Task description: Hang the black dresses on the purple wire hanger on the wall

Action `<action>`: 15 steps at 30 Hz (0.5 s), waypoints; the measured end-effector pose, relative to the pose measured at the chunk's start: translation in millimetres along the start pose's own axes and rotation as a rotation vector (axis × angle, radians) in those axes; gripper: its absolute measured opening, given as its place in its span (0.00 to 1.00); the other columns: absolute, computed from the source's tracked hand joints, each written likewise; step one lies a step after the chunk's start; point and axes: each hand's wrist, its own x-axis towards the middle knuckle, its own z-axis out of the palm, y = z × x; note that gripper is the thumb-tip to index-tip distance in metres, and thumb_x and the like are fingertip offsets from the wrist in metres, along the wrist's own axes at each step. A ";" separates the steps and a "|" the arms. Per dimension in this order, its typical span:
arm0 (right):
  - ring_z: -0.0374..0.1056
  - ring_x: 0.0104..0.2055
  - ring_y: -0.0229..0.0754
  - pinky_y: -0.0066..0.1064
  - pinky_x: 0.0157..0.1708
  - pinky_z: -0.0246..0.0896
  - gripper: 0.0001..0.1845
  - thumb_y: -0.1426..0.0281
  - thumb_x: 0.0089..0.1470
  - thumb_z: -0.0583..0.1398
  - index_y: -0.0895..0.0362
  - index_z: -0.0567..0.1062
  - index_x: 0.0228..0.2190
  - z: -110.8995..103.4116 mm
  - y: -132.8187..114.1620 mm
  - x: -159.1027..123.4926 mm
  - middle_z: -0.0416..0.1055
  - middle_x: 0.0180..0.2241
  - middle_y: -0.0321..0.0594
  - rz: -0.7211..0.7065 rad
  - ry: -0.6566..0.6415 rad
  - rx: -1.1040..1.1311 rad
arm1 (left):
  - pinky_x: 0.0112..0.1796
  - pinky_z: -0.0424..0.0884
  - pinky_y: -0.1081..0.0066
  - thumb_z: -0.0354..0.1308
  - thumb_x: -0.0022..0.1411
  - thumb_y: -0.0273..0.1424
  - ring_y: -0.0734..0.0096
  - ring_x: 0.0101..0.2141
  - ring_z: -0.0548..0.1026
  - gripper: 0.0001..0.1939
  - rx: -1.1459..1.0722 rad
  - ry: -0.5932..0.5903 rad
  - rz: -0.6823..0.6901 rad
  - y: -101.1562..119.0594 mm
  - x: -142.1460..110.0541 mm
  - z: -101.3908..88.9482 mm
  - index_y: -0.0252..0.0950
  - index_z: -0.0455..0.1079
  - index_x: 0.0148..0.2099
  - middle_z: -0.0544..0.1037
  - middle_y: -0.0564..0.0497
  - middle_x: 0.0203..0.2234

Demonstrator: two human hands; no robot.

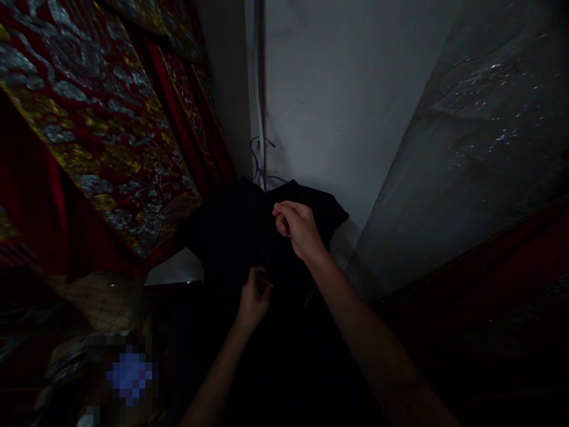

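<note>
A black short-sleeved garment [231,228] hangs on a thin purple hanger [256,159] against the wall. In front of its chest, my right hand [297,224] is raised with thumb and fingertips pinched together. Whatever is between those fingertips is too small or dark to make out. Lower and to the left, my left hand [255,299] is at the garment's front, thumb and fingers curled around a bit of the dark cloth. Deep shadow hides the garment's folds and lower part.
Red cloth with gold and silver embroidery [111,130] hangs at the left. A clear plastic sheet [466,136] covers the right side, above dark red fabric [511,261]. A pale pipe [255,71] runs down the white wall [342,89]. A blurred-out blue patch [130,375] lies bottom left.
</note>
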 end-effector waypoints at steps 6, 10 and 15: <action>0.52 0.14 0.29 0.23 0.15 0.43 0.15 0.58 0.53 0.60 0.56 0.71 0.24 -3.3 0.9 -22.2 0.59 0.12 0.27 -0.048 -0.072 -0.114 | 0.40 0.70 0.70 0.54 0.69 0.31 0.71 0.36 0.75 0.21 0.040 0.185 0.437 99.1 77.3 -61.8 0.40 0.64 0.62 0.77 0.50 0.37; 0.53 0.15 0.30 0.25 0.18 0.45 0.15 0.59 0.56 0.59 0.56 0.71 0.25 -5.2 9.2 -9.6 0.60 0.14 0.28 -0.172 -0.050 -0.221 | 0.37 0.68 0.71 0.55 0.68 0.29 0.70 0.34 0.74 0.06 0.244 0.175 0.634 134.6 109.2 -67.2 0.35 0.74 0.42 0.77 0.49 0.33; 0.54 0.17 0.32 0.27 0.19 0.44 0.16 0.58 0.50 0.62 0.55 0.69 0.21 -12.2 74.7 -10.9 0.61 0.16 0.31 -0.045 0.093 -0.348 | 0.42 0.68 0.70 0.54 0.69 0.31 0.69 0.38 0.74 0.07 0.220 0.475 0.601 133.0 114.2 -71.1 0.34 0.72 0.41 0.77 0.49 0.35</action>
